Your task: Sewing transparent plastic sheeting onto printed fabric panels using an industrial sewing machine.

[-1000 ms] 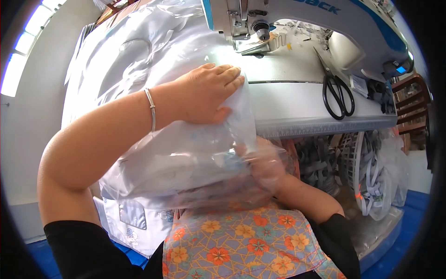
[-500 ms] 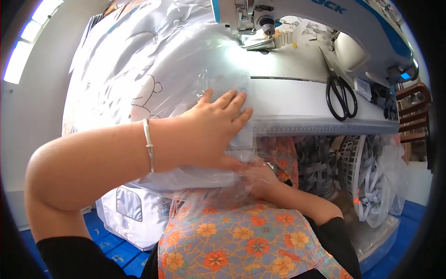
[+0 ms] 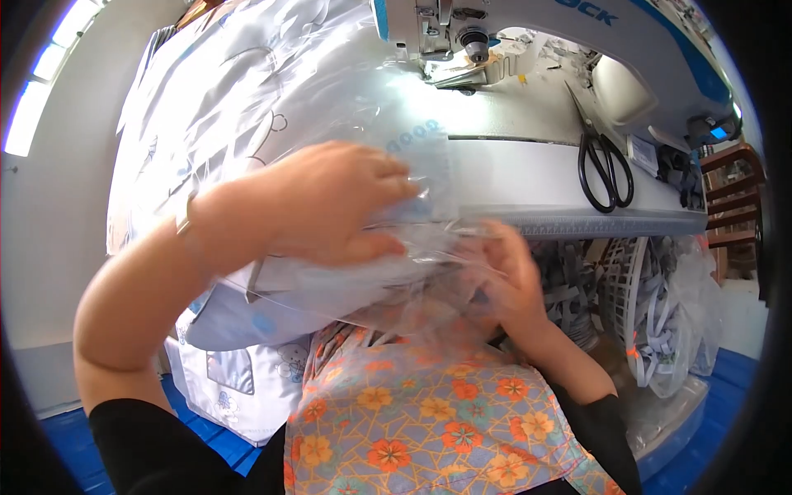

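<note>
My left hand (image 3: 322, 202), with a bangle at its wrist, is over the shiny white sheet (image 3: 322, 99) printed with line drawings and small blue shapes. Motion blurs its fingers, but the thumb stands apart from them and nothing shows between. Right of it, at the table's front edge, my right hand (image 3: 516, 280) has its fingers bent round clear plastic film (image 3: 437, 280). The film hangs in creases between both hands, above my flowered apron (image 3: 412, 412). Under the hands, the white sheet's rounded lower edge hangs off the table.
A sewing machine (image 3: 660, 49) stands at the back right, its lamp lit. Black-handled scissors (image 3: 606, 169) lie on the white table, whose front edge carries a ruler strip (image 3: 577, 224). Below right is a basket (image 3: 623, 285) with grey straps. A white printed fabric item (image 3: 239, 379) rests lower left.
My left hand has lifted from lying flat and moved left. My right hand has risen from under the film to the table edge, fingers bent round the film. The sheet's lower edge has shifted.
</note>
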`<state>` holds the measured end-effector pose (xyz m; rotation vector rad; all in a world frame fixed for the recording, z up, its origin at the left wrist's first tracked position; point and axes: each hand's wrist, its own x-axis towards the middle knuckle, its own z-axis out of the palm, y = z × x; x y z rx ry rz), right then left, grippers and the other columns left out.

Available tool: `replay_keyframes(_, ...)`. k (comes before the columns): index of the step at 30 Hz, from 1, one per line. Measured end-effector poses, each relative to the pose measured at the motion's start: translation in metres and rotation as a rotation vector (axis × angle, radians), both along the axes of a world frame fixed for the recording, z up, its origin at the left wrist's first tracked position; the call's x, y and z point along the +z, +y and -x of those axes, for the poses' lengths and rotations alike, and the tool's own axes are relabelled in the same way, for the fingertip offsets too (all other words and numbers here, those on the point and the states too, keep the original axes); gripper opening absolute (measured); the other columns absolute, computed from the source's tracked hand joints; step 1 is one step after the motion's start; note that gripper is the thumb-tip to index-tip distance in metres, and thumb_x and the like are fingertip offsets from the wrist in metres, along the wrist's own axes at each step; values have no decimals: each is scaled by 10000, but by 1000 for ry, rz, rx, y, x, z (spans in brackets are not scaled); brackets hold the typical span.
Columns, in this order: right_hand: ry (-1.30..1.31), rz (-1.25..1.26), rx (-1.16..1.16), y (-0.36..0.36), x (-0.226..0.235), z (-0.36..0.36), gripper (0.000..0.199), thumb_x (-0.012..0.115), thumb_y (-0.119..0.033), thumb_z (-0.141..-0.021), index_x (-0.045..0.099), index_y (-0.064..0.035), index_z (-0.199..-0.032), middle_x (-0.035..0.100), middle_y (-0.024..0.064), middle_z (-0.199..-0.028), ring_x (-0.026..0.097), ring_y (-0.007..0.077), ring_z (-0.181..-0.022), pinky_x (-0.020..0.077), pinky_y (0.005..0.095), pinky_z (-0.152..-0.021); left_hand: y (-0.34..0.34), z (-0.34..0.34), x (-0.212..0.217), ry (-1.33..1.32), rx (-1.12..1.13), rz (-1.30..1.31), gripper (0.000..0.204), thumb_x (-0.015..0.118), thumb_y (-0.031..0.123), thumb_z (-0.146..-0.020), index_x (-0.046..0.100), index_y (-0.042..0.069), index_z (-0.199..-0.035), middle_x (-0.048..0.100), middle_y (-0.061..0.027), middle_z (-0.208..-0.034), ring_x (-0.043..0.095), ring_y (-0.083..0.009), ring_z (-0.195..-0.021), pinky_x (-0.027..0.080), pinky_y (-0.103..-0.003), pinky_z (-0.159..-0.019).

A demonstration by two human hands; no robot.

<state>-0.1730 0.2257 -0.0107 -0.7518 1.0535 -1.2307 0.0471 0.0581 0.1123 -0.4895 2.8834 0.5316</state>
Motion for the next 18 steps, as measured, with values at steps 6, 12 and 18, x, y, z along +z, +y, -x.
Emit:
replay_keyframes(6,961,601,-176,-27,17,28,338,727,-83,-871,630,11,-1180,643,191,-1256,663,318,-1061,538,355,-889,123,-55,35,539,-20,259,257,715,252,-848,708,27,-970,697,-152,-1052,666,-259,-998,538,-422,-857)
replay_keyframes(12,522,589,300,-3,60,17,134,659,-89,-904,647,8,-812,719,164,-1069,669,280,-1047,520,376,-893,181,-97,-38,636,938,-689,356,551,262,-1007,676,-35,-1159,712,-146,-1149,695,-251,-1001,544,-374,-892)
replay_keyframes(18,-403,402,1052,38,89,-37,147,563,-33,-962,635,23,-847,662,235,-1250,643,300,-1160,492,392,-1002,133,-53,-48,1282,649,-1319,808,467,598,-1007,325,3,-1537,431,-222,-1504,404,-363,-1419,367,-540,-1125)
